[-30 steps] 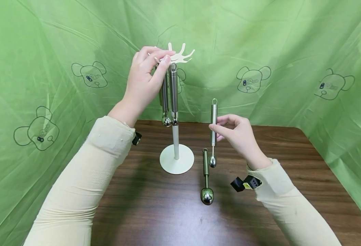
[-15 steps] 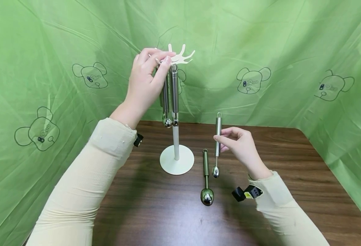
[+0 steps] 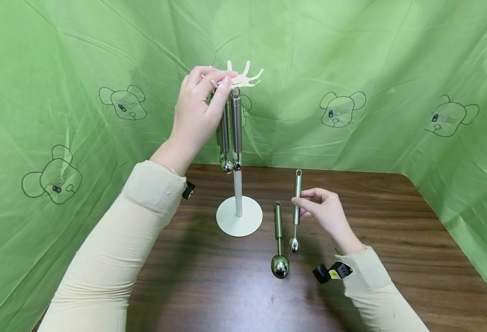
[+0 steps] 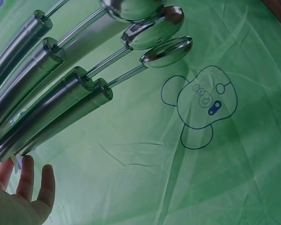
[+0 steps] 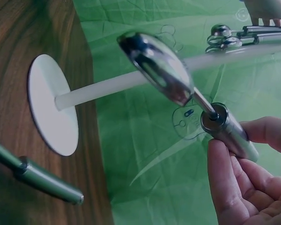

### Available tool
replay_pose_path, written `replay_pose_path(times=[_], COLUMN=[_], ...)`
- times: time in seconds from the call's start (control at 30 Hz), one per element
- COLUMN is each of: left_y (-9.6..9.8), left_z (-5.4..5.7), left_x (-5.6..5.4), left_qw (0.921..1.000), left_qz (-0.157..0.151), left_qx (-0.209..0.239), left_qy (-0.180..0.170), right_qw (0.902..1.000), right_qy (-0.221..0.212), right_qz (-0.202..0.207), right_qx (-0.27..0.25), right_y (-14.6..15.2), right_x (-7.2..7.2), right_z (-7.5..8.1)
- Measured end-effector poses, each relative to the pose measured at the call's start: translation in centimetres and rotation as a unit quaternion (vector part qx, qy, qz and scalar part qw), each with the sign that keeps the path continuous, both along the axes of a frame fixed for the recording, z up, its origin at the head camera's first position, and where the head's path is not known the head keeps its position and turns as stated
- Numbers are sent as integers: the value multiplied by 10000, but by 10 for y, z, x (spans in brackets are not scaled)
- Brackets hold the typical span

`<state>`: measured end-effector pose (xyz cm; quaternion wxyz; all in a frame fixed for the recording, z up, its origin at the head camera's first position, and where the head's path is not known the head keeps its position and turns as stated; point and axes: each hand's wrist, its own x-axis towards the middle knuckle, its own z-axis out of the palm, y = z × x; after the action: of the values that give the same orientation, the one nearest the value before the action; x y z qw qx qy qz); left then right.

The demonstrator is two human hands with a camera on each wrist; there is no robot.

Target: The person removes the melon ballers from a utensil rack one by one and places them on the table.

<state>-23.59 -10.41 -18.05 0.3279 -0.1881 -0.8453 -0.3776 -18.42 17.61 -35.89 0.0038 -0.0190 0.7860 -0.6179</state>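
Note:
My left hand (image 3: 197,106) grips the top of a white hook stand (image 3: 245,80), thumb in front. Several steel melon ballers (image 3: 237,122) hang from the hooks, bowls down; in the left wrist view the hanging handles (image 4: 61,105) slant above the fingertips. My right hand (image 3: 324,210) pinches the handle of another steel melon baller (image 3: 297,191) between thumb and fingers. That one stands nearly upright, its oval bowl (image 5: 157,68) lowest, close above or at the table; contact cannot be told. Left of it lies a larger melon baller (image 3: 278,220), bowl toward me.
The stand's round white base (image 3: 245,226) sits on the dark wooden table (image 3: 210,286), left of the lying melon baller. Green cloth (image 3: 284,55) with printed bear heads encloses the back and both sides. Small black cameras (image 3: 328,272) sit at the wrists.
My right hand has come down and slightly right, toward the table, with the melon baller still pinched. The left hand keeps its hold on the stand, almost unmoved.

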Motion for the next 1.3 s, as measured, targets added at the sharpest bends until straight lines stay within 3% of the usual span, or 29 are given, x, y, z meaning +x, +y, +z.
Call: replay_pose_path(times=[0.53, 0.93, 1.3], left_y=[4, 6, 8], left_z=[-2, -6, -7], left_x=[3, 1, 0], left_qw=[9997, 9989, 9989], left_qz=[238, 435, 297], left_qx=[-61, -22, 174], left_qy=[73, 183, 332], right_qw=[9996, 9971, 9963], right_qy=[-282, -570, -754], right_qz=[-101, -285, -208], right_qx=[-2, -412, -349], right_y=[13, 21, 25], right_x=[2, -2, -8], right_z=[-42, -69, -91])
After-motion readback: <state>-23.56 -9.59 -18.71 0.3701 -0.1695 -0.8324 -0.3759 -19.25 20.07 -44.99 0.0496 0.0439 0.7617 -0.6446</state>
